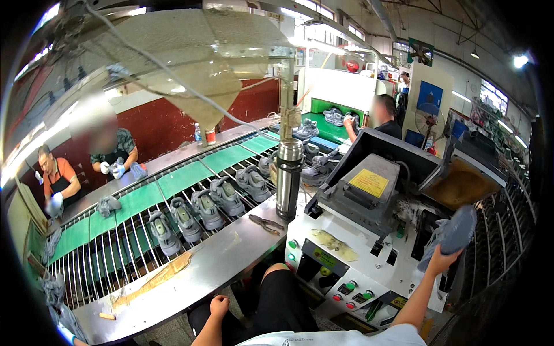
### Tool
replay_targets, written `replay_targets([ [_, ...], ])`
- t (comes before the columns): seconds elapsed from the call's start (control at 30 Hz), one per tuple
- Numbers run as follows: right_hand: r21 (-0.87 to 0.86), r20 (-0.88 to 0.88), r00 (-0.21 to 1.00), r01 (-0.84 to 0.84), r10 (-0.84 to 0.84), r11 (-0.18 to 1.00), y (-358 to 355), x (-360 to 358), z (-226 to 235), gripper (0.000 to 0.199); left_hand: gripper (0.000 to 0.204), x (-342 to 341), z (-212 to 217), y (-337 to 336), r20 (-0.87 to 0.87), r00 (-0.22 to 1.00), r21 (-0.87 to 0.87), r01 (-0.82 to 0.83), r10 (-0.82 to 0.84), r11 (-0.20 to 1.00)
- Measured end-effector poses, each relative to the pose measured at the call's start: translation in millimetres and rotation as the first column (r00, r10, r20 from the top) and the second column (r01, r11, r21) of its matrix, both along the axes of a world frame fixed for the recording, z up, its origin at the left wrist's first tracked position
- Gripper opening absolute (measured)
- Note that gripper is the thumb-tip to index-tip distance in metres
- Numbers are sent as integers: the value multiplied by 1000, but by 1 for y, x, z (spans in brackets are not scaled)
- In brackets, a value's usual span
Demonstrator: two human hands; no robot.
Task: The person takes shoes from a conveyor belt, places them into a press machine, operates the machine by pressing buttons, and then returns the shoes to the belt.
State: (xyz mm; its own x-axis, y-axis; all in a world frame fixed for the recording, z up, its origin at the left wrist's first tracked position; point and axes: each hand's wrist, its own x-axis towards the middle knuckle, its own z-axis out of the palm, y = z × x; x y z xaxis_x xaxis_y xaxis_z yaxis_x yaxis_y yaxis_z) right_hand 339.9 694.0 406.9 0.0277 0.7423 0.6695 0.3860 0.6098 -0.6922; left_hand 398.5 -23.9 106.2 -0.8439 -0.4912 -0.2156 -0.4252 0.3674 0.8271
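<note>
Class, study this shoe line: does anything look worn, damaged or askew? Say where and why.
Two things: a ragged brown patch on the smooth metal bench, lower left, and a yellowish, irregular patch on the white machine. Both break otherwise plain surfaces, perhaps residue or wear.

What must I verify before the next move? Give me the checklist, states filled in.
1. Right hand gripping the gray shoe: ok.
2. Left hand free: cannot tell; its fingers look curled near the thigh.
3. Brown-lined lid raised: ok, its inside shows.
4. Bench free of loose things: not ok, a dark tool lies there.
5. Steel flask upright: ok.
6. Machine running or stopped: cannot tell from this picture.
</note>
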Motion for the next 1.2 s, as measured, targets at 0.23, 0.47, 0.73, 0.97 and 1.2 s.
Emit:
replay_targets([
  [0.23, -98, -658, 702, -439, 273, 893, -65, 42, -59, 67, 19, 13, 60, 59, -236, 910, 138, 378, -341, 915],
  [0.47, -281, -927, 157, -893, 341, -352, -271, 27, -77, 60, 64, 26, 220, 110, -533, 634, 337, 767, -561, 547],
  [0.73, -439, -826, -418, 54, 378, -897, -580, 27, -59, 47, 73, 106, 246, -34, -461, 697, 865, 214, 549, 454],
  [0.97, -519, -822, -525, 533, 220, -668, -627, 35, -113, 26, 75, 177, 181, -128, -408, 723, -26, -620, 558, 784],
  [1.2, -533, -829, -74, 403, 554, -744, -551, -14, -216, 30, 76, 159, 118, -170, -584, 675, 48, -525, 450, 850],
])
